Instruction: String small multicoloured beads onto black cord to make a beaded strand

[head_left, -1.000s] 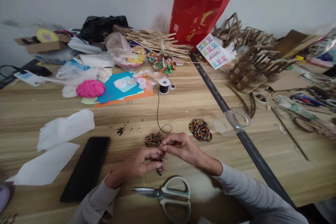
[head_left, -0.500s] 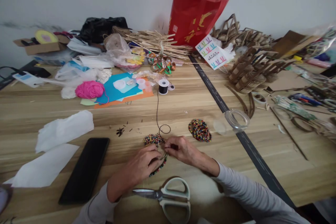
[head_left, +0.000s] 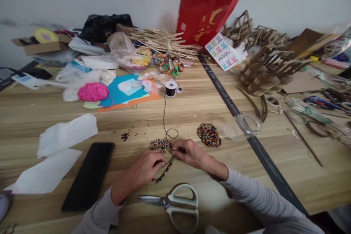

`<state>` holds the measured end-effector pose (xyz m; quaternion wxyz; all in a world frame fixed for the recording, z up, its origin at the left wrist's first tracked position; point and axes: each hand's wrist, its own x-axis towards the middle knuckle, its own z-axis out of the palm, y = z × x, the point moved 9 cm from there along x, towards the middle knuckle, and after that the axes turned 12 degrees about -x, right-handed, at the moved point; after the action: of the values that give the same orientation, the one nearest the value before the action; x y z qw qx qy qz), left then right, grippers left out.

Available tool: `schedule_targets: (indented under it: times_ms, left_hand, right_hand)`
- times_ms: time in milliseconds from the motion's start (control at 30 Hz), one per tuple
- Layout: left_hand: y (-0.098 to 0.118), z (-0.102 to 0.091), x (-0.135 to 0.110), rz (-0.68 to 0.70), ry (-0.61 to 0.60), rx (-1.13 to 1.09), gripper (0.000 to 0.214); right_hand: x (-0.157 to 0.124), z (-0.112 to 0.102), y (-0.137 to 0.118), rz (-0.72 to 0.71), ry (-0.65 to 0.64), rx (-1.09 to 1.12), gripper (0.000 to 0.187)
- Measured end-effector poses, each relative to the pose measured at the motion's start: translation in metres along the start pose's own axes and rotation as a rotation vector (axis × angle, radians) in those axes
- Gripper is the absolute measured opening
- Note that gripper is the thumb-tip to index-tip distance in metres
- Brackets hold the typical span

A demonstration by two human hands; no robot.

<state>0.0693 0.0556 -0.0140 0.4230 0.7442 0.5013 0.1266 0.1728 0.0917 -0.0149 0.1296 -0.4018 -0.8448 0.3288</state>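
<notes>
My left hand [head_left: 145,166] is closed, thumb against fingers, on the black cord of a short bead string [head_left: 165,174] that hangs in a curve below it. My right hand [head_left: 189,153] pinches the black cord close by, just right of a heap of loose multicoloured beads [head_left: 158,144]. What lies right at its fingertips is too small to make out. From there the cord [head_left: 164,117] loops away to a white-flanged spool [head_left: 170,89]. Scissors with pale handles [head_left: 182,202] lie below the hands. A coil of finished bead strings [head_left: 208,135] rests right of them.
A black phone [head_left: 89,175] and white paper sheets [head_left: 67,133] lie to the left. Short black cord scraps [head_left: 125,136] sit beyond my left hand. Clear tape [head_left: 249,124] is at right. Behind are pink yarn [head_left: 93,91], small woven baskets [head_left: 265,71] and a red bag [head_left: 208,7].
My left hand has drawn a little to the left, away from my right hand, and more of the bead string shows. My right hand stays almost in place.
</notes>
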Motion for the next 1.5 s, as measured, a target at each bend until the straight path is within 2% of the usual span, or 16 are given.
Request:
schedule_targets:
  times_ms: [233, 467, 667, 833, 1033, 1133, 1267, 1500]
  left_hand:
    - [-0.001, 0.000, -0.001, -0.003, 0.002, -0.010, 0.021]
    - [-0.003, -0.006, -0.002, -0.049, 0.019, -0.121, 0.021]
    - [-0.003, -0.010, -0.001, -0.015, 0.076, -0.290, 0.018]
    - [-0.012, -0.011, 0.000, -0.036, 0.114, -0.432, 0.018]
    - [-0.016, -0.012, 0.000, -0.063, 0.096, -0.483, 0.018]
    - [-0.017, -0.017, -0.004, -0.058, 0.075, -0.451, 0.022]
    - [-0.022, -0.033, -0.008, -0.053, 0.177, -0.521, 0.030]
    - [-0.011, -0.038, -0.002, 0.015, 0.245, -0.585, 0.015]
  right_hand:
    - [0.000, -0.001, -0.001, -0.030, 0.014, -0.002, 0.014]
    - [-0.001, -0.007, -0.005, -0.040, 0.031, 0.070, 0.018]
    - [0.005, -0.009, -0.015, -0.038, 0.035, 0.280, 0.023]
    - [0.016, 0.000, -0.022, -0.032, -0.008, 0.469, 0.032]
    - [0.024, 0.011, -0.021, -0.016, -0.024, 0.554, 0.039]
    - [0.025, 0.015, -0.017, -0.014, 0.008, 0.551, 0.041]
    - [0.024, 0.017, -0.017, -0.045, 0.038, 0.470, 0.038]
    - [0.023, 0.014, -0.030, -0.142, 0.038, 0.275, 0.028]
